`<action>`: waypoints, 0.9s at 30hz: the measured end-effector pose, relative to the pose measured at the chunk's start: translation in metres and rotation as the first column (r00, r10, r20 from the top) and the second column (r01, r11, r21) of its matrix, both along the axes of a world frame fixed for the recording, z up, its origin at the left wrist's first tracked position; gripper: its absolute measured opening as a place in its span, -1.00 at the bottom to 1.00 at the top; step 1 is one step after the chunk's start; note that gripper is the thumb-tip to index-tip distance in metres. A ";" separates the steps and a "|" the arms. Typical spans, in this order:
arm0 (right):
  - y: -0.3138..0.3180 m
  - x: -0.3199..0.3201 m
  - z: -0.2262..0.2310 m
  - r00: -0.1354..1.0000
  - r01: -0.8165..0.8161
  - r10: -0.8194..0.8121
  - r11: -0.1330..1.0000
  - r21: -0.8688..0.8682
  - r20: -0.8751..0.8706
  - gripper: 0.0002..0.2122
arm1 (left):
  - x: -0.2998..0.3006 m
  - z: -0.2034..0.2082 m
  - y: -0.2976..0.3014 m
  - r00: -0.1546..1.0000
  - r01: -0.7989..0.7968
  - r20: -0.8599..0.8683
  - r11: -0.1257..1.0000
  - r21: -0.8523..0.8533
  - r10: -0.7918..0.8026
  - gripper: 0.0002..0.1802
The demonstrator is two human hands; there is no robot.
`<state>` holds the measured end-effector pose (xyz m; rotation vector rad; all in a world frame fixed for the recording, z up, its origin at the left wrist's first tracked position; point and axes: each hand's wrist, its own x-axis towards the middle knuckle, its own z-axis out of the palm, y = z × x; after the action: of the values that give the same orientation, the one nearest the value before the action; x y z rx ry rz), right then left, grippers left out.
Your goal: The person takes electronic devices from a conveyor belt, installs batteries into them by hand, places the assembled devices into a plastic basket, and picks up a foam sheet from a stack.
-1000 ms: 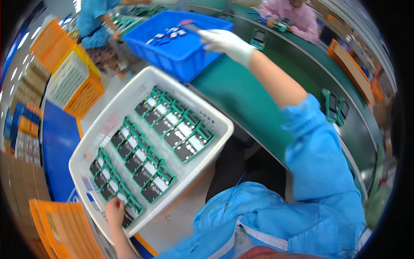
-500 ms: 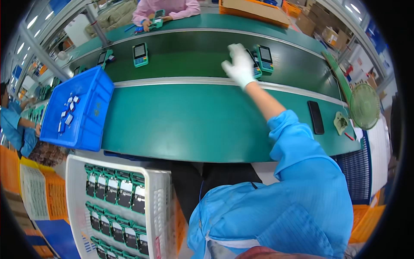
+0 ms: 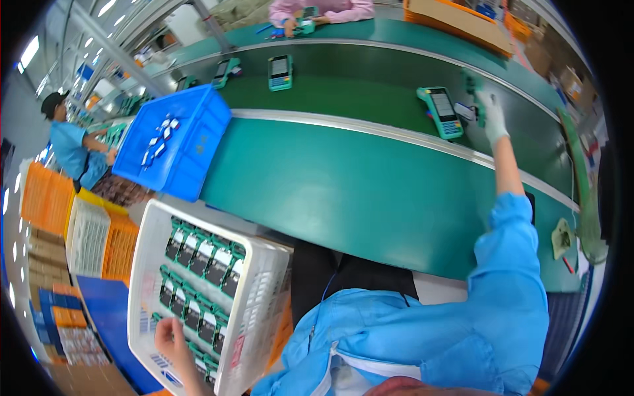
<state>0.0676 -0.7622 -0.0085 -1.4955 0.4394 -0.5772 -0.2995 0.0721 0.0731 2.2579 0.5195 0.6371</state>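
The gloved right hand (image 3: 491, 113) grips a green handheld terminal (image 3: 473, 86) at two o'clock over the dark conveyor belt (image 3: 370, 72). The bare left hand (image 3: 170, 338), fingers curled, rests in the white crate (image 3: 257, 310) at seven o'clock. A green table (image 3: 343, 191) lies between them.

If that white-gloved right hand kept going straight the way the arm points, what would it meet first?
The right hand already grips a green device and points across the dark conveyor belt. Beyond it, probably the orange tray on the far side, though depth is unclear.

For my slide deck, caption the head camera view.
Gloved right hand lifts a green handheld terminal off the belt; left hand rests in white crate.
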 end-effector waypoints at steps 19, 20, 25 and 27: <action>0.404 -0.200 0.034 0.726 -0.568 0.681 0.669 -0.479 0.091 -0.23 | 0.109 -0.038 -0.266 0.811 0.585 0.152 0.783 -0.211 -0.565 -0.35; 0.412 -0.199 0.037 0.757 -0.406 0.636 0.635 -0.657 0.147 -0.21 | 0.108 -0.040 -0.260 0.797 0.602 0.228 0.771 -0.209 -0.560 -0.30; 0.437 -0.185 0.008 0.717 0.018 0.622 0.435 -0.900 0.315 -0.40 | 0.094 -0.025 -0.247 0.782 0.623 -0.030 0.782 0.025 -0.622 -0.18; 0.444 -0.192 0.022 0.731 0.040 0.667 0.169 -0.985 0.144 -0.65 | 0.094 -0.023 -0.242 0.775 0.632 -0.094 0.765 0.123 -0.625 -0.21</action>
<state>-0.1247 -0.3183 0.0136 -2.3798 -1.0170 -0.9677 -0.2059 -0.1704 0.0505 2.3885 -0.2934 0.2736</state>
